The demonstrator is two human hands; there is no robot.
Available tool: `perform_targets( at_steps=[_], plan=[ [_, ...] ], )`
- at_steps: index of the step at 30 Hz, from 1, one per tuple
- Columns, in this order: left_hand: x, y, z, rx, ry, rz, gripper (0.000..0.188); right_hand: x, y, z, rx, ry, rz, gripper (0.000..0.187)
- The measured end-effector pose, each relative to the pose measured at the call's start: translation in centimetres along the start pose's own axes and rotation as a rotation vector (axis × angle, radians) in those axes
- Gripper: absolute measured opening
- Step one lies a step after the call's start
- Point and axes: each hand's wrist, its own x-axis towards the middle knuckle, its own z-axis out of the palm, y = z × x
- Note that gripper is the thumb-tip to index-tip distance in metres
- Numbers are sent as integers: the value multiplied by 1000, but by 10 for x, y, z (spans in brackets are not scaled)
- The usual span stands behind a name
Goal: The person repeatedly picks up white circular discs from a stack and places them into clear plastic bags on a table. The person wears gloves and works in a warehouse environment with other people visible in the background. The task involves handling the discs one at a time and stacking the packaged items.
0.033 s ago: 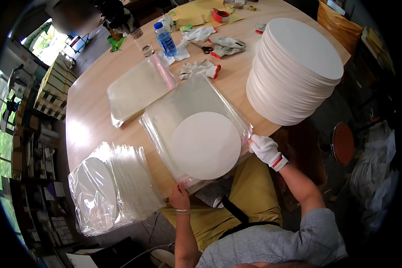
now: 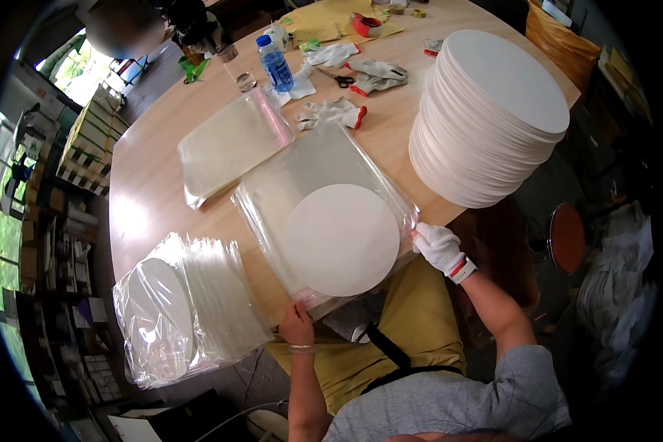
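- A corner of a clear plastic bag (image 2: 291, 173) is pinched by the fingers of the bare left hand (image 2: 296, 325).
- Another corner is pinched by the gloved right hand (image 2: 439, 248).
- Between them, a white disc (image 2: 343, 240) is laid near the surface (image 2: 151, 173) edge.

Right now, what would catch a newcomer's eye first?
Probably the tall disc stack on the right of the table. Next, the single white disc at the near end of the clear bags, between the bare left hand and gloved right hand. A shiny plastic pile lies at the near left.
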Motion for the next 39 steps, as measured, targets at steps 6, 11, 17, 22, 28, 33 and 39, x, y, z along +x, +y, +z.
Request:
perform_targets(
  at_steps=[6,11,17,22,28,33,39],
  plan=[
    [5,-2,7,85,73,99,29,0,12,15,-266,138,-120,20],
    [13,6,3,120,-49,36,26,5,-2,17,-426,193,-85,19],
    [24,29,-25,133,-246,-173,31,6,-17,4,-489,128,-2,14],
    [14,55,-13,173,-40,404,48,-11,-44,2,-334,245,-549,47],
    [15,54,6,377,-358,452,67,-16,-15,21,-505,-59,-514,65],
    [-26,27,-6,33,139,455,47,-20,-16,18,-453,-24,-501,61],
    [-53,61,43,-1537,-588,-760,24,-19,-24,14,-379,36,-536,40]
  ],
)
